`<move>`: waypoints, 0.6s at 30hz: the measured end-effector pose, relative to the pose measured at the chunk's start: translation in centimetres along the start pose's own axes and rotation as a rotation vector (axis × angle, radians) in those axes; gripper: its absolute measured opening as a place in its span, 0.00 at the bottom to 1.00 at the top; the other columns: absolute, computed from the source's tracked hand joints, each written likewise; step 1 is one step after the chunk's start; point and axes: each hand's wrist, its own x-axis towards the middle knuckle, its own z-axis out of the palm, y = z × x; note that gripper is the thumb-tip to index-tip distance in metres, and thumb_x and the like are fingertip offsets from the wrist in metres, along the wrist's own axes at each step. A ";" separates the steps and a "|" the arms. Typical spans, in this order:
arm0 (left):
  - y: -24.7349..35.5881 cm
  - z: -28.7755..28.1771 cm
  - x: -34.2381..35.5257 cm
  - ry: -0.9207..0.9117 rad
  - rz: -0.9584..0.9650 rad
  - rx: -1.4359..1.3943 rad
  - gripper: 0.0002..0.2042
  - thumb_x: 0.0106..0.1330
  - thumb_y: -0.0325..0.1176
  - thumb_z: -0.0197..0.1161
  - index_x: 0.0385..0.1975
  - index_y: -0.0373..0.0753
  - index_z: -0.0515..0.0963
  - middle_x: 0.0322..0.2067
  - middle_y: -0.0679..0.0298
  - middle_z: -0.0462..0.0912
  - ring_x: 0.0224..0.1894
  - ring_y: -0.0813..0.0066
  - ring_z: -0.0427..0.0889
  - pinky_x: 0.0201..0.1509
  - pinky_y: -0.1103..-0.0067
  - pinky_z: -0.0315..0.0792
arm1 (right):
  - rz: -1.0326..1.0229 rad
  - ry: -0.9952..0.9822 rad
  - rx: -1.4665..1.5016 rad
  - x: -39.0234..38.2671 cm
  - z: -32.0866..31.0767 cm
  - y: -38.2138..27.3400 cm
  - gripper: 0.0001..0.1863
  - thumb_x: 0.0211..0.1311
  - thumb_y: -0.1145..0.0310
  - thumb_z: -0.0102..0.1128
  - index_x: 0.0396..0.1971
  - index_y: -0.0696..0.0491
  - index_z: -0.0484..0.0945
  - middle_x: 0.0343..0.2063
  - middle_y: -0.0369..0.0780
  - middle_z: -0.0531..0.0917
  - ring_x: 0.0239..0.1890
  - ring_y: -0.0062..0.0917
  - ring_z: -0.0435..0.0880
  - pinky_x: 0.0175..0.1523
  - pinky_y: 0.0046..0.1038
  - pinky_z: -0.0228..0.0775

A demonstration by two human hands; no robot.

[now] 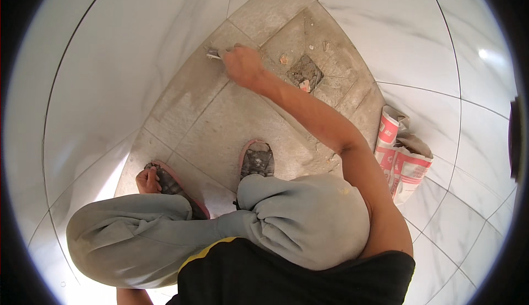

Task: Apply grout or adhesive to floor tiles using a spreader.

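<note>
My right hand (242,65) is stretched out over the floor tiles, close to the foot of the left wall. Its fingers are closed round a small hand tool (212,54) with a pale, narrow end; most of the tool is hidden in the fist, so its kind cannot be told. That end is at the floor by the wall's base. My left hand (147,180) is beside my left shoe (171,182), its fingers curled in. Whether anything is inside those fingers does not show.
Right of my right hand, a square hole (306,71) with rubble breaks the dusty floor (215,123); small chips lie around it. Crumpled red-and-white bags (406,167) lean against the right wall (419,106). White marbled tiles cover the left wall (110,84). My right shoe (257,159) stands mid-floor.
</note>
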 end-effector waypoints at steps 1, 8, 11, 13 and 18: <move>-0.1 -0.4 0.3 -0.017 -0.010 0.032 0.18 0.64 0.38 0.57 0.12 0.37 0.69 0.06 0.68 0.65 0.05 0.82 0.60 0.08 0.81 0.50 | -0.092 -0.020 -0.002 0.2 0.3 0.0 0.10 0.46 0.67 0.53 0.18 0.56 0.80 0.19 0.49 0.79 0.28 0.44 0.81 0.34 0.45 0.73; 2.6 0.8 -0.8 0.013 -0.026 0.039 0.18 0.63 0.38 0.57 0.12 0.37 0.69 0.05 0.68 0.64 0.05 0.81 0.60 0.08 0.80 0.50 | 0.247 0.004 -0.129 0.0 -5.0 9.0 0.08 0.49 0.68 0.53 0.20 0.57 0.76 0.25 0.51 0.79 0.30 0.44 0.79 0.36 0.44 0.71; 1.8 0.8 -0.7 0.047 -0.008 0.127 0.18 0.63 0.38 0.56 0.12 0.37 0.68 0.05 0.67 0.64 0.04 0.80 0.60 0.07 0.80 0.50 | 0.182 -0.042 0.067 -1.5 -0.8 -0.7 0.13 0.53 0.64 0.51 0.21 0.57 0.78 0.25 0.52 0.80 0.31 0.46 0.80 0.38 0.44 0.72; 0.4 0.1 0.0 0.008 -0.028 0.098 0.18 0.63 0.39 0.56 0.12 0.38 0.68 0.05 0.66 0.65 0.04 0.80 0.60 0.07 0.79 0.50 | 0.038 -0.057 0.073 -1.3 -0.9 -2.5 0.16 0.55 0.59 0.51 0.21 0.56 0.79 0.24 0.51 0.80 0.31 0.47 0.79 0.40 0.44 0.72; 1.7 0.0 -1.3 0.039 -0.066 0.117 0.19 0.64 0.39 0.56 0.12 0.38 0.68 0.05 0.65 0.65 0.04 0.80 0.61 0.06 0.79 0.51 | 0.483 -0.075 0.399 -1.3 -5.5 8.5 0.25 0.48 0.50 0.65 0.28 0.62 0.79 0.21 0.47 0.81 0.25 0.33 0.81 0.33 0.36 0.72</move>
